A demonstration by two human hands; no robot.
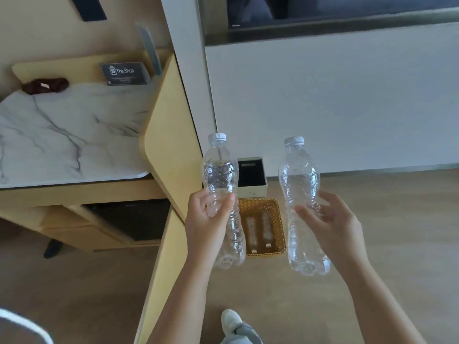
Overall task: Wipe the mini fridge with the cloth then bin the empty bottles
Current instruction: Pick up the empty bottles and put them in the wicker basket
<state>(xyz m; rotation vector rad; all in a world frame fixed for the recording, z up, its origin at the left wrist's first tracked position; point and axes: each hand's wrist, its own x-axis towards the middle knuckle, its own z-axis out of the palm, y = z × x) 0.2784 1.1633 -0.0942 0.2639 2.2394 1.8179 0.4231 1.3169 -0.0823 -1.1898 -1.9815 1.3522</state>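
Note:
My left hand [211, 219] grips a clear empty plastic bottle [221, 175] with a white cap, held upright. My right hand [330, 219] holds a second clear empty bottle [301, 194], also upright, fingers curled round its waist. Both bottles hang above the floor in front of a woven basket [278, 212] with two bottles lying inside. Behind the basket stands a small box-shaped bin [260, 188] with a dark inside. The dark mini fridge [134, 217] sits in the wooden cabinet at the left, under the counter. No cloth is visible.
A marble counter [62, 135] at the left carries a dark card sign [124, 73] and a brown scrunchie [44, 85]. The cabinet's wooden side panel [171, 145] juts out beside my left hand. A white wall panel is ahead; my shoe [231, 321] is on the wooden floor.

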